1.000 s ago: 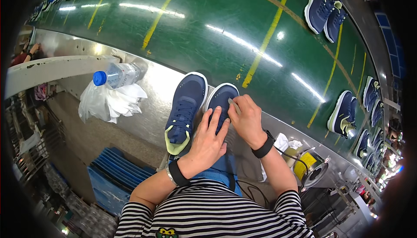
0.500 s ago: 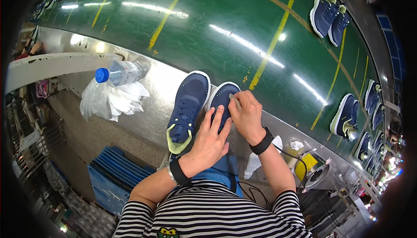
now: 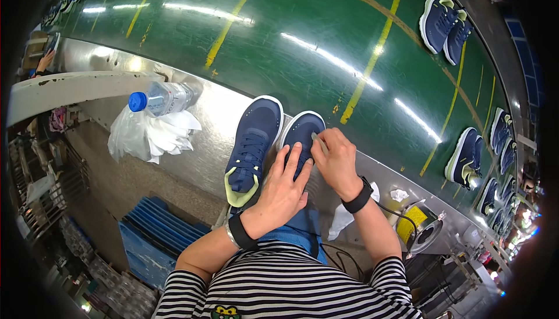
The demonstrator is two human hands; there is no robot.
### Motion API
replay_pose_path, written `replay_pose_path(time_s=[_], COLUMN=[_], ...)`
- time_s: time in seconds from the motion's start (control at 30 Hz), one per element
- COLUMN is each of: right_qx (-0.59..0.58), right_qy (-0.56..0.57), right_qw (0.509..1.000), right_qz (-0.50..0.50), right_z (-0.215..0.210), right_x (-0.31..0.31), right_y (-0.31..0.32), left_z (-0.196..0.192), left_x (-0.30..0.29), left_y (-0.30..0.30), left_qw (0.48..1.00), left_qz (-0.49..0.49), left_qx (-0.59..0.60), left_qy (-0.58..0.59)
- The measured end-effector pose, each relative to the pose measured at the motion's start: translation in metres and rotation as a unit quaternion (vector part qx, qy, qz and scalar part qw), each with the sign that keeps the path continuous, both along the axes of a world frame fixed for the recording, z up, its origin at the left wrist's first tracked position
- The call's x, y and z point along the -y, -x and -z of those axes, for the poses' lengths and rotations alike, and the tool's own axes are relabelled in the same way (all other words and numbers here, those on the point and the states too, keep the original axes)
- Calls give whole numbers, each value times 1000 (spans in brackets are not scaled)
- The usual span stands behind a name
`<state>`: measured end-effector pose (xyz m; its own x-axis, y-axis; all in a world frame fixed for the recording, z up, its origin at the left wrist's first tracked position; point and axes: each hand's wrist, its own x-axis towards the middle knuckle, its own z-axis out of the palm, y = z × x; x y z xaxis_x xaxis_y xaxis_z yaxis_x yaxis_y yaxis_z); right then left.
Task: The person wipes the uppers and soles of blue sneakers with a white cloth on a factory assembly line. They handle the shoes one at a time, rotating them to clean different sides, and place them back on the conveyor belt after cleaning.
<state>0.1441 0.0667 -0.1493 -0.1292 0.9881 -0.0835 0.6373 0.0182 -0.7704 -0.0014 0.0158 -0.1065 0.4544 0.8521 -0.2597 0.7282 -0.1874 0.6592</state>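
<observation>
Centrally, two navy shoes sit side by side on the steel ledge [image 3: 204,121] at the near edge of a green conveyor belt [image 3: 303,33]. Left hand [image 3: 282,188] lies flat, fingers spread, over the right-hand shoe [image 3: 300,135], pressing it down. Right hand [image 3: 335,159] rests on the same shoe, fingers pinched together on a small pale tool [image 3: 318,142]. Left-hand shoe [image 3: 253,147], with a yellow-green heel, lies untouched just beside. Plastic bottle [image 3: 160,99] with a blue cap lies on a white bag [image 3: 151,138], well apart to the left. More navy shoes [image 3: 445,22] ride the belt farther off.
</observation>
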Motion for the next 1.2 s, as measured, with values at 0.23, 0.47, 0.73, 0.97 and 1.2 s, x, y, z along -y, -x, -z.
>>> replay_pose_path(time_s=[0.23, 0.47, 0.73, 0.97, 1.2], right_qx=[-14, -66, -327, -135, -66], right_qy=[-19, -77, 208, 354, 246], right_qw=[999, 993, 896, 926, 931], right_qz=[33, 53, 218, -7, 261], right_z=[4, 12, -32, 22, 6], right_x=[-5, -22, 30, 134, 129], right_y=[8, 20, -71, -72, -121], left_z=[0, -2, 10, 20, 26], left_x=[-2, -3, -3, -9, -11], left_y=[2, 4, 17, 29, 35], left_qw=[1000, 1000, 1000, 1000, 998], left_qz=[-6, -4, -17, 15, 41], left_qx=[7, 0, 13, 2, -30], left_qy=[5, -4, -16, -24, -36])
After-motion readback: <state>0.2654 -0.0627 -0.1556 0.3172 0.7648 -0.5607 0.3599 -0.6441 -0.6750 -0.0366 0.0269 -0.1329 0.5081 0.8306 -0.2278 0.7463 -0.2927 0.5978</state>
